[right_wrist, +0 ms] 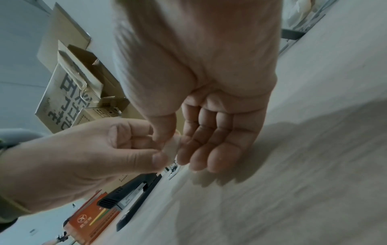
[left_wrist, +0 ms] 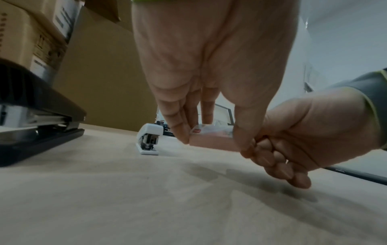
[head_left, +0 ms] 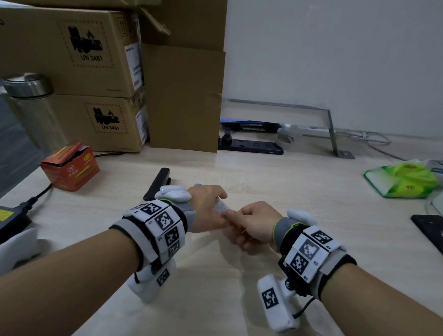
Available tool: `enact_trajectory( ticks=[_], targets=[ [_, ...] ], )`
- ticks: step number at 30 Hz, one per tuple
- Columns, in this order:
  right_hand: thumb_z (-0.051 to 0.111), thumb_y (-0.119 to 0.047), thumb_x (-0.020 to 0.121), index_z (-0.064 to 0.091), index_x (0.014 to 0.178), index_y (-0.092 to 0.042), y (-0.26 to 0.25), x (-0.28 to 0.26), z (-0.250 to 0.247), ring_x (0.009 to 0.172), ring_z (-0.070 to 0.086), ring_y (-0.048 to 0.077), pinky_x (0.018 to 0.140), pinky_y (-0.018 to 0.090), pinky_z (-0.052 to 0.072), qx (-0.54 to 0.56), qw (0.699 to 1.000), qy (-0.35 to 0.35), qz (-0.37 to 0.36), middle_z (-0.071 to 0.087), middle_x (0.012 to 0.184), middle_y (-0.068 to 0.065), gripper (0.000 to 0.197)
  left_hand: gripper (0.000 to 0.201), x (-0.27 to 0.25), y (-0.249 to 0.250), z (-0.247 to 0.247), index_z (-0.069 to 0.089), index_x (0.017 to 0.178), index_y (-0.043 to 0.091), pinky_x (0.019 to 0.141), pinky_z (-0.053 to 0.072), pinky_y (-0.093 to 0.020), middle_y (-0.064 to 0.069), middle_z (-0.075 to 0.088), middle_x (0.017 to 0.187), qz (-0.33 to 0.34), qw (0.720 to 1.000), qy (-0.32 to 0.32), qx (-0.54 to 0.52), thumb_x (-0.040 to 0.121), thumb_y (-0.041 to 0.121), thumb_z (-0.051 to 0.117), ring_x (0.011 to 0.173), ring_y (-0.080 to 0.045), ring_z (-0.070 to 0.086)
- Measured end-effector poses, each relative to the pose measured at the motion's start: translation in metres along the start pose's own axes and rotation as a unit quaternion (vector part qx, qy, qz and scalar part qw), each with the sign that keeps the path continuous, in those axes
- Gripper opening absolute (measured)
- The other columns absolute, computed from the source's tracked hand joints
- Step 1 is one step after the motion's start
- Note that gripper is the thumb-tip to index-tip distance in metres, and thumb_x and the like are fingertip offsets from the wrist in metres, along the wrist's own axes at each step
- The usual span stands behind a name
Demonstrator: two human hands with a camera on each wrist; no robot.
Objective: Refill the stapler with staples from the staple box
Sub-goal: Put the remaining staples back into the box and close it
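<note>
An orange carton stands at the far left of the desk. Right of it lies a black stapler, closed. A small white stapler sits just beyond the hands, at mid-desk; whether its magazine is open cannot be determined. Which of the two staplers is to be refilled also cannot be determined.

The left hand pinches a small pale staple box between thumb and fingertips, holding it just above the desk. The right hand is closed on the box's right end, thumb and forefinger pinching it, the remaining fingers curled beneath. No staple strip is visible outside the box.

Step in hand, as judged: opening the staple box to reach the staples. The next move appears to call for a steady left-hand hold while the right hand slides or pulls the end open, then draws out one strip without snapping it. The stapler must then be opened to receive it.
</note>
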State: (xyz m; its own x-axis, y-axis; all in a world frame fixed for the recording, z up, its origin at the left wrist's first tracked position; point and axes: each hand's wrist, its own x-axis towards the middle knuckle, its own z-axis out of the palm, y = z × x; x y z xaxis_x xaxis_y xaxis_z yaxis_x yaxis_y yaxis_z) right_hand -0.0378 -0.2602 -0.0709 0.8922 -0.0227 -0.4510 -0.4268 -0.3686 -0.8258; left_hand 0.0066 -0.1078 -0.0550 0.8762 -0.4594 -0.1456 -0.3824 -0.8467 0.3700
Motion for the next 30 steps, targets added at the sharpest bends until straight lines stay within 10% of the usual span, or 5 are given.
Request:
enact_trajectory(
  ticks=[14, 30],
  targets=[
    [0.062, -0.038, 0.090, 0.066, 0.083, -0.005, 0.023, 0.000, -0.027, 0.050, 0.052, 0.017, 0.051, 0.026, 0.050, -0.028, 0.999, 0.017, 0.009, 0.060, 0.064, 0.006, 0.034, 0.067, 0.045, 0.025, -0.001, 0.036, 0.141, 0.023, 0.083, 0.050, -0.031, -0.004, 0.057, 0.126, 0.026, 0.992, -0.064, 0.109, 0.082, 0.004, 0.062, 0.107, -0.024, 0.060],
    [0.061, -0.054, 0.084, 0.062, 0.063, -0.023, 0.018, 0.005, -0.028, 0.073, 0.060, 0.019, 0.079, 0.030, 0.050, -0.221, 0.975, 0.015, -0.006, 0.062, 0.067, -0.004, 0.037, 0.064, 0.055, 0.026, 0.008, 0.037, 0.141, 0.025, 0.093, 0.050, -0.034, -0.005, 0.054, 0.133, 0.024, 0.989, -0.051, 0.139, 0.085, 0.015, 0.065, 0.113, -0.025, 0.058]
  ],
)
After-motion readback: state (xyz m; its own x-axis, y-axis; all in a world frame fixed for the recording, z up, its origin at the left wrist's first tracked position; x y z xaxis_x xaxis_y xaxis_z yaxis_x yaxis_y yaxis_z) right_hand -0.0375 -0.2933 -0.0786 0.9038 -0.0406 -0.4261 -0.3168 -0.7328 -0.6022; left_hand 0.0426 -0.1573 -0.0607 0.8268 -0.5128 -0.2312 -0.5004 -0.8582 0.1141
